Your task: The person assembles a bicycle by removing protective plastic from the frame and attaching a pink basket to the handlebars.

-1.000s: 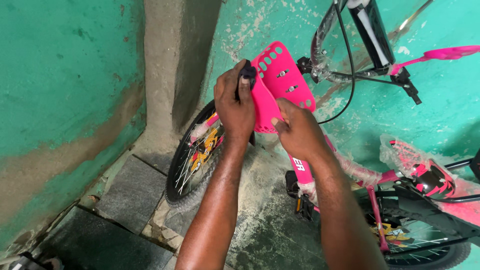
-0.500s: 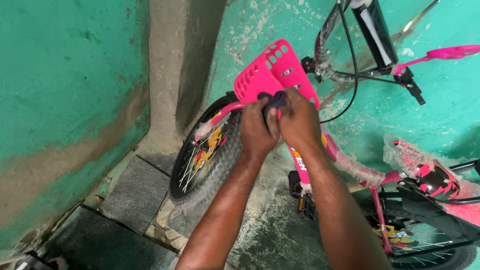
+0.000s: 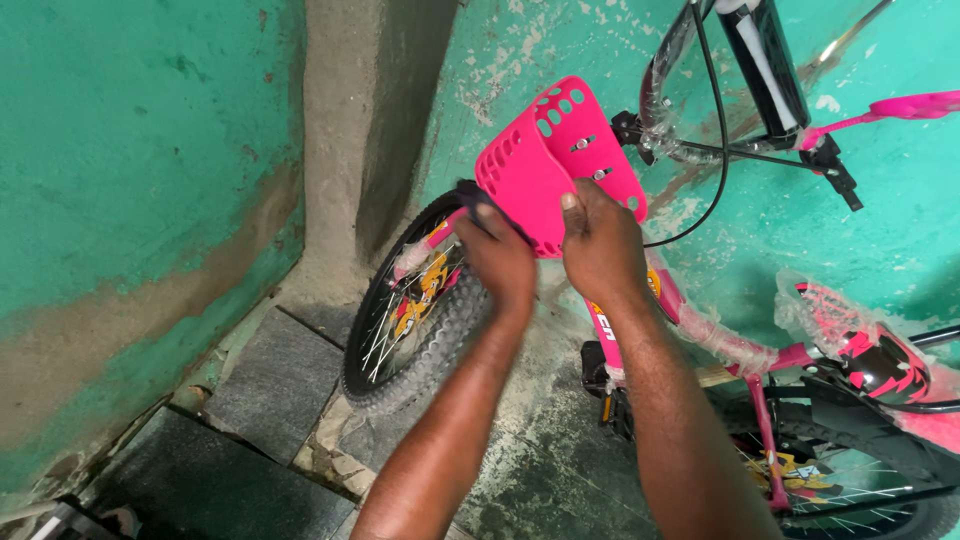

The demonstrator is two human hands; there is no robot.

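Your right hand (image 3: 600,245) grips the lower edge of the pink plastic basket (image 3: 555,165), thumb pressed on its face. Your left hand (image 3: 498,258) is closed around a dark tool (image 3: 470,195) at the basket's left edge. Basket sits above the front wheel (image 3: 415,320) of the pink bicycle (image 3: 720,340), near the teal wall (image 3: 130,150).

There is one view only, from a camera on the person's head. It looks steeply down and forward along both forearms, close over the left hand (image 3: 497,257) and right hand (image 3: 600,245). Beyond them it takes in the pink basket (image 3: 545,165), front wheel (image 3: 400,330), green wall (image 3: 120,150) and stone floor (image 3: 270,370).
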